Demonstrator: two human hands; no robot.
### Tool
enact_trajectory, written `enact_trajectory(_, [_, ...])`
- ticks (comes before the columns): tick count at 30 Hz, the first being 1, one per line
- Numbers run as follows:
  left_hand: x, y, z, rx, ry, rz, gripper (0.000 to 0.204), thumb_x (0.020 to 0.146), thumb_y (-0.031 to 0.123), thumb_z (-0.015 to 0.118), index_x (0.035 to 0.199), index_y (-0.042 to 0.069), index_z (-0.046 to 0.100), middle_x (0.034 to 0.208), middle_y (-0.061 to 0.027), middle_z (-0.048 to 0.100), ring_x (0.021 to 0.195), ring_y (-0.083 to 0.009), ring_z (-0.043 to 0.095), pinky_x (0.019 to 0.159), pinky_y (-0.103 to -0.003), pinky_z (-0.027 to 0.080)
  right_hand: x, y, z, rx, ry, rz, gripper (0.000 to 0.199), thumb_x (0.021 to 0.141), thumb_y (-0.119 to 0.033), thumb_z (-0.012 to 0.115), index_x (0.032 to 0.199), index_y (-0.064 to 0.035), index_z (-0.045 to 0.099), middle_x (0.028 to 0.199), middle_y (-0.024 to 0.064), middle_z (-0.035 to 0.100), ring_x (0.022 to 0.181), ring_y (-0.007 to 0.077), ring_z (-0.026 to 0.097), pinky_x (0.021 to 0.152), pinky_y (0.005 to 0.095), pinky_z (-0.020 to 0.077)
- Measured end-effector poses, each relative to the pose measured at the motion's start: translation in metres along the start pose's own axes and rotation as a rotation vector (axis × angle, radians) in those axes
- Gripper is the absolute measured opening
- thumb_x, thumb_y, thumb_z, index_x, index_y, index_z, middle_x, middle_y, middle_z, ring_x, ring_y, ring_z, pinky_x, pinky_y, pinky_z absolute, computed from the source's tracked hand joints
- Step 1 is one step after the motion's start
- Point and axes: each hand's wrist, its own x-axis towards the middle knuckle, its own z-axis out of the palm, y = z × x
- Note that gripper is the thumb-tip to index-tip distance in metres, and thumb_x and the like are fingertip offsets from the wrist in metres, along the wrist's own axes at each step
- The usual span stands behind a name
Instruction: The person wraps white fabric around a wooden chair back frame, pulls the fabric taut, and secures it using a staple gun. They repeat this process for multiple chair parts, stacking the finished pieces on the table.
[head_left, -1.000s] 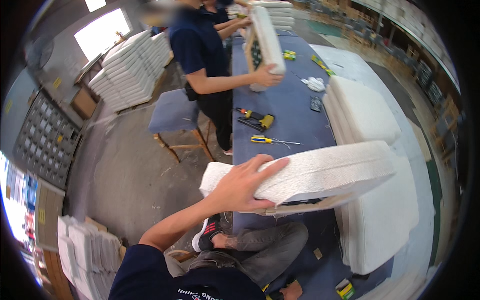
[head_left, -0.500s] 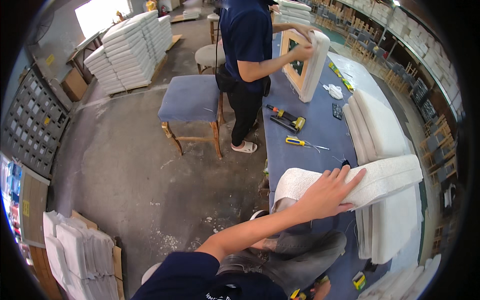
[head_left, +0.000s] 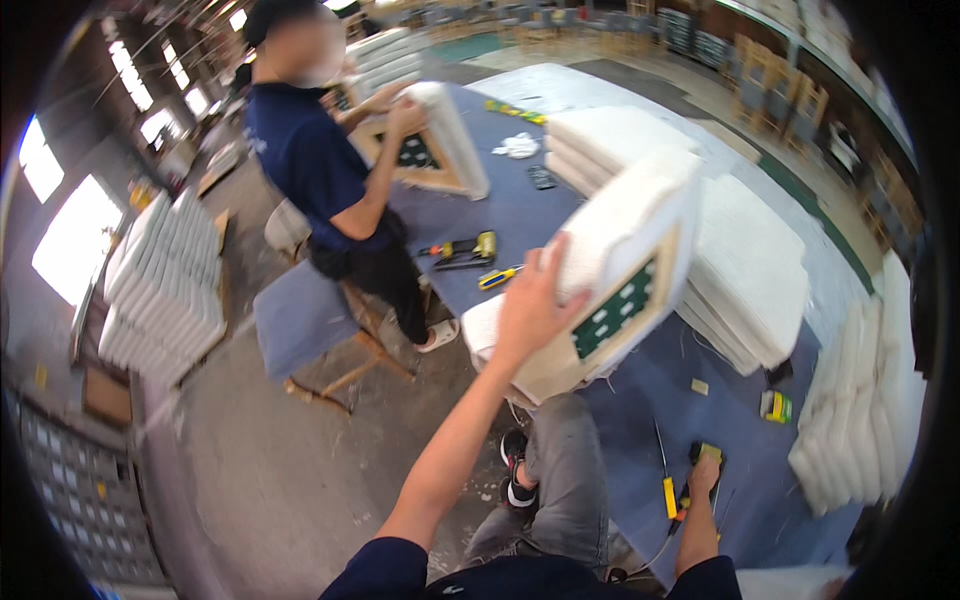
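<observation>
White upholstered seat cushion (head_left: 625,265), tipped up on edge above the blue-covered desk (head_left: 520,215), underside turned toward the camera: pale wooden frame with dark green webbing showing inside. Long axis slanting from lower left, near the desk's front edge, up to the right. Left hand (head_left: 530,305) spread flat against the cushion's left face, fingers apart and pressing, thumb toward the lower corner; carried by that hand alone. Right hand (head_left: 703,478) well below and to the right, low on the desk, closed around a yellow-and-black tool (head_left: 690,480), nowhere near the cushion. So, left hand much the nearer, already in contact; cushion up and to the right of its forearm. Just behind, stacks of finished white cushions (head_left: 745,265) along the desk's right side. Farther back on the desk, a yellow screwdriver (head_left: 498,277) and a stapler-like tool (head_left: 462,250). Beyond, a co-worker in a dark shirt (head_left: 310,160) holding another framed cushion (head_left: 440,140) on edge; a blue-seated chair (head_left: 305,320) on the floor beside.
</observation>
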Motion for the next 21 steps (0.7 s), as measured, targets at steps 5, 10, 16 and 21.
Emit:
enact_trajectory(5, [0.015, -0.008, 0.004, 0.012, -0.053, -0.043, 0.088, 0.085, 0.038, 0.078, 0.158, 0.012, 0.035, 0.133, -0.0206, 0.056, 0.099, -0.0405, 0.068, 0.083, -0.047, 0.056, -0.012, -0.008, -0.042, -0.182, -0.128, 0.005, 0.011, 0.094, -0.011, 0.064, 0.086, -0.0082, 0.073, 0.092, 0.0138, 0.074, 0.088, 0.0314, 0.075, 0.076, 0.0395, 0.0611])
enact_trajectory(10, [0.008, -0.016, 0.003, 0.054, -0.038, 0.009, 0.089, 0.086, 0.038, 0.078, 0.159, 0.012, 0.033, 0.133, -0.0193, 0.055, 0.096, -0.0406, 0.069, 0.080, -0.047, 0.057, -0.012, -0.030, -0.047, -0.277, -0.074, -0.040, 0.017, 0.093, -0.014, 0.065, 0.083, -0.0134, 0.079, 0.085, 0.0087, 0.076, 0.082, 0.0258, 0.077, 0.068, 0.0353, 0.0611])
enact_trajectory(16, [-0.003, -0.009, 0.000, 0.034, -0.032, 0.022, 0.090, 0.086, 0.037, 0.077, 0.159, 0.012, 0.031, 0.134, -0.0200, 0.054, 0.106, -0.0429, 0.065, 0.087, -0.050, 0.055, 0.003, -0.023, -0.045, -0.284, -0.212, -0.112, 0.018, 0.095, -0.013, 0.066, 0.085, -0.0148, 0.081, 0.088, 0.0069, 0.078, 0.086, 0.0246, 0.077, 0.071, 0.0347, 0.0622])
enact_trajectory(21, [-0.001, 0.017, 0.006, 0.089, -0.002, 0.083, 0.090, 0.084, 0.034, 0.078, 0.158, 0.011, 0.033, 0.128, -0.0210, 0.054, 0.110, -0.0427, 0.063, 0.090, -0.049, 0.054, 0.017, -0.022, -0.042, -0.248, -0.338, 0.038, 0.014, 0.094, -0.015, 0.068, 0.098, -0.0179, 0.081, 0.099, 0.0053, 0.078, 0.095, 0.0235, 0.077, 0.071, 0.0380, 0.0633])
